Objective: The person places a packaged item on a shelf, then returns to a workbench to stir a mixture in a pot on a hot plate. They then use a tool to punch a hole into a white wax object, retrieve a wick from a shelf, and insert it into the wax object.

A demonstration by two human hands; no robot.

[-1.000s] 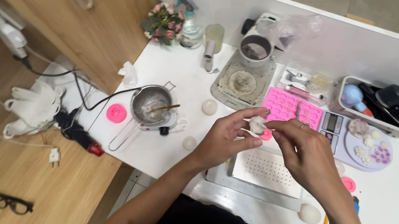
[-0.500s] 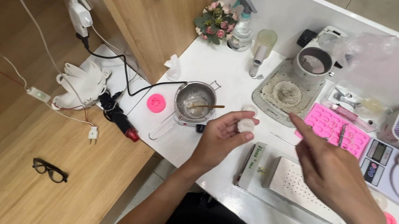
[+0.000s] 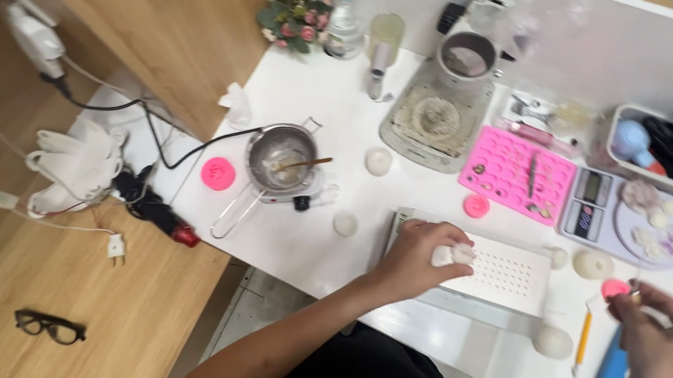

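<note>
At a cluttered white table (image 3: 325,95), the left hand (image 3: 416,258) closes its fingers on a small white lump (image 3: 456,255) over a perforated white tray (image 3: 515,276), while the right hand (image 3: 661,334), fingertips pinched on something tiny, hovers near a blue knife (image 3: 610,376).

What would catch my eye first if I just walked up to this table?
Probably the bright pink mould at the back of the white table, beside a small scale. Nearer, the left hand holds a small white lump over a perforated white tray, while the right hand pinches something tiny.
</note>
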